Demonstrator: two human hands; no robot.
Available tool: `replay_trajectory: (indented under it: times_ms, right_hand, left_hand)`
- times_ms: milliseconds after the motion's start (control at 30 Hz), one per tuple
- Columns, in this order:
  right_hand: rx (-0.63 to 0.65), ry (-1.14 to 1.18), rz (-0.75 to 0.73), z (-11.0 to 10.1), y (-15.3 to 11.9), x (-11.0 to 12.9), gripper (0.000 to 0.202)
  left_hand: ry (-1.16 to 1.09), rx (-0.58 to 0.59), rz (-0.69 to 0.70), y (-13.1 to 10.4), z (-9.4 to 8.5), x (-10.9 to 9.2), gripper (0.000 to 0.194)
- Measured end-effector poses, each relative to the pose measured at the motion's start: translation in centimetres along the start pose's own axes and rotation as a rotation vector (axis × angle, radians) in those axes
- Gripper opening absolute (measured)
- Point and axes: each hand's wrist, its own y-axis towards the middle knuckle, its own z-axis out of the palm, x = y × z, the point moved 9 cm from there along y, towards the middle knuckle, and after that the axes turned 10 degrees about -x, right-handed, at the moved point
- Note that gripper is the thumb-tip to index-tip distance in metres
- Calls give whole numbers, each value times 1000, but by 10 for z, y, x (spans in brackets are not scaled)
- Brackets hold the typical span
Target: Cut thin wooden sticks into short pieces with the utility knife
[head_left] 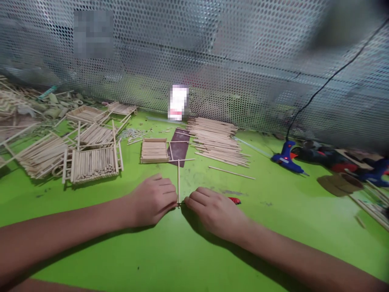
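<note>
- Here we go: the left hand [156, 200] and the right hand [217, 211] meet mid-desk [146, 251], well in from the far edge, over one thin stick [178, 180].
- That stick points toward the far edge, its near end right between the hands, seemingly so both can get at it.
- On the left, fingers curl in, pinching at the near end, probably to stop it rolling or slipping.
- On the right, fingers close around a red tool [234, 200], one end poking out behind, a thin dark tip at the stick; a low hold, likely for control. Is the tip touching? Can't tell!
- Farther up, a small stick frame [154, 150] rests with its rods across a brown sheet [181, 148], apparently parked beyond the hands.
- Near the far edge, a stack of sticks [215, 140] lies side by side, within easy reach; one loose stick [231, 172] lies just this side.
- Toward the right edge, a blue glue gun [287, 158], red light showing, nozzle turned away from the hands, presumably for safety.
- Toward the left edge, more frames [94, 164] huddle together, perhaps to save room.
</note>
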Motion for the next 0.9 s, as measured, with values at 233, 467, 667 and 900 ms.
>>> replay_trajectory:
  times_ms: [233,467,667,900]
  right_hand:
    - [-1,10,-19,0,6,9,10]
    - [-39,19,-41,1,3,9,11]
    - [-78,-9,-50,-2,3,9,16]
    - [-35,-53,-63,-4,-1,8,10]
  left_hand:
    - [-26,48,-81,-10,-3,7,23]
    - [-17,67,-106,1,2,7,34]
    - [-12,8,-45,2,5,8,25]
    - [5,30,-74,-6,5,12,27]
